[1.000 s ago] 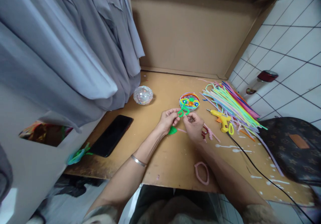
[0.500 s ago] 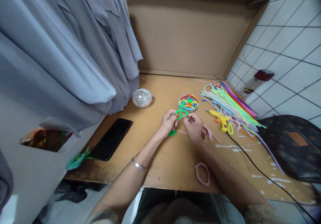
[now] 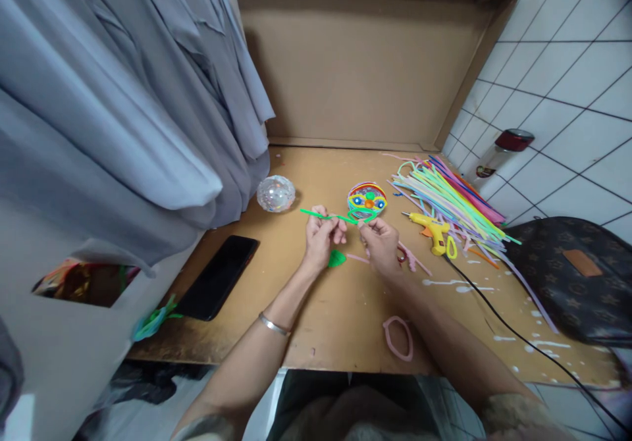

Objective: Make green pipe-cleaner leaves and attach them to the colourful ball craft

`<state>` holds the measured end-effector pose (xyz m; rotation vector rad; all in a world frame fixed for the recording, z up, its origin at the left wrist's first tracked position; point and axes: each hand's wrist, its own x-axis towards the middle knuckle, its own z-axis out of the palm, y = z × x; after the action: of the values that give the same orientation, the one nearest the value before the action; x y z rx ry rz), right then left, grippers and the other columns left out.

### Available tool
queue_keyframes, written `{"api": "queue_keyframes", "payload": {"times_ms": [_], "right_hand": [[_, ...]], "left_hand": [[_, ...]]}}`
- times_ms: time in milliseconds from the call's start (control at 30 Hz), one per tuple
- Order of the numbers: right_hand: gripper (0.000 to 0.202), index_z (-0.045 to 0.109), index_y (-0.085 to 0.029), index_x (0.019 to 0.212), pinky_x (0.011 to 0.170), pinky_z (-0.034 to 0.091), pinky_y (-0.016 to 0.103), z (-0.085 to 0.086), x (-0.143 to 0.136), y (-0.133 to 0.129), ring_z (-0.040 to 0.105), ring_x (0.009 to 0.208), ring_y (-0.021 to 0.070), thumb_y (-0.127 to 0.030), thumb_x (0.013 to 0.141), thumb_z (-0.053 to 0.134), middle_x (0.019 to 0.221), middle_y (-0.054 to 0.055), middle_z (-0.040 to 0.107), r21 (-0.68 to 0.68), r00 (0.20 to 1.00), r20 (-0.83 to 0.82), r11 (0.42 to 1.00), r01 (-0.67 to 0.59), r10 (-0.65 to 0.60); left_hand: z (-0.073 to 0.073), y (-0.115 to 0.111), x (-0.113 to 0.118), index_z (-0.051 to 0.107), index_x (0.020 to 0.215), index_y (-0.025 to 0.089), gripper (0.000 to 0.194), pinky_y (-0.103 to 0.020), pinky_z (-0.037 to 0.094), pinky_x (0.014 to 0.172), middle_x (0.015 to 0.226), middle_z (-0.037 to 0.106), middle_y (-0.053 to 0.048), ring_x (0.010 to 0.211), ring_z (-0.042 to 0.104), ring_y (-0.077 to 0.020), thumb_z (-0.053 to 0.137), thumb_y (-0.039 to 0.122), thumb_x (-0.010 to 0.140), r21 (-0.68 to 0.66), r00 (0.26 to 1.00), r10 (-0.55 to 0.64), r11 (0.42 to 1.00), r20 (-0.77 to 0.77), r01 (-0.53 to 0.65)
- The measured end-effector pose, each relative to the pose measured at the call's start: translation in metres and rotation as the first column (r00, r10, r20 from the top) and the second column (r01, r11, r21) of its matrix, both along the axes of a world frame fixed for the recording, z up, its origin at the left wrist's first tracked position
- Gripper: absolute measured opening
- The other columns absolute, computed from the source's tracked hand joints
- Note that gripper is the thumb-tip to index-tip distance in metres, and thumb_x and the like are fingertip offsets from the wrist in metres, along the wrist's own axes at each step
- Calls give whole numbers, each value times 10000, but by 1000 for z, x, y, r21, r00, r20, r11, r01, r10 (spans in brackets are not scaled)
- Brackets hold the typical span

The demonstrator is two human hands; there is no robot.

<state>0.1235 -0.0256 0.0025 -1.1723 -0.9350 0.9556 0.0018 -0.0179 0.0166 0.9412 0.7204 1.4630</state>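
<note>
A bright green pipe cleaner (image 3: 345, 218) stretches between my two hands, bent into a loop near the right one. My left hand (image 3: 322, 233) pinches its straight part, with a free end sticking out to the left. The looped part is pinched in my right hand (image 3: 380, 240). Just beyond the loop lies a round piece (image 3: 367, 197) decorated with coloured pipe cleaners. A small green leaf-like piece (image 3: 336, 259) rests on the table between my wrists. Red-handled scissors (image 3: 401, 255) show partly beside my right hand, and a pink pipe-cleaner ring (image 3: 397, 338) lies nearer me.
A clear faceted bowl (image 3: 276, 194) stands left of the round piece, a black phone (image 3: 218, 276) nearer on the left. On the right are a yellow glue gun (image 3: 430, 230) with its cord, a pile of pipe cleaners (image 3: 449, 197), and a brown bag (image 3: 567, 276). Cardboard (image 3: 370, 66) stands behind.
The green pipe cleaner has turned from slanting upward to nearly level, its free end now pointing left. My left hand has shifted slightly left, uncovering more of the leaf-like piece.
</note>
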Motion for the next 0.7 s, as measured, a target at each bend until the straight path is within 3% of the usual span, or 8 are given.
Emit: {"api": "queue_keyframes", "payload": {"times_ms": [133,333,500,700], "right_hand": [[341,467,-234,590,444,245,236,2,1,1,330,415,71,-439,611,737,428,-89,433,0,992,-109,998,-64,63],[381,451,-226,558,465,279,232,3,0,2,350,424,61,-445,584,762,433,-89,426,17,975,-208,997,-72,74],[372,481,-214,550,440,238,223,4,-2,-2,340,401,49,-424,562,787,413,-89,444,-47,981,-189,997,-56,46],[332,505,-220,581,425,254,225,8,-6,-5,316,395,50,-399,543,782,418,-101,435,-30,989,-139,997,-65,60]], "left_hand": [[-4,6,-1,424,1005,245,527,-230,463,501,767,686,66,423,448,-46,758,487,677,-14,991,129,992,35,-129],[-15,2,9,654,880,140,488,-219,469,515,719,672,25,469,489,-40,862,487,607,-59,996,0,998,-93,-6],[-17,1,14,660,750,145,519,-213,464,505,632,646,34,475,508,-53,916,518,495,-48,996,35,998,-77,-39],[-16,-1,14,652,698,147,527,-220,472,537,593,632,30,484,525,-66,919,550,488,-50,998,-2,999,-60,-1]]}}
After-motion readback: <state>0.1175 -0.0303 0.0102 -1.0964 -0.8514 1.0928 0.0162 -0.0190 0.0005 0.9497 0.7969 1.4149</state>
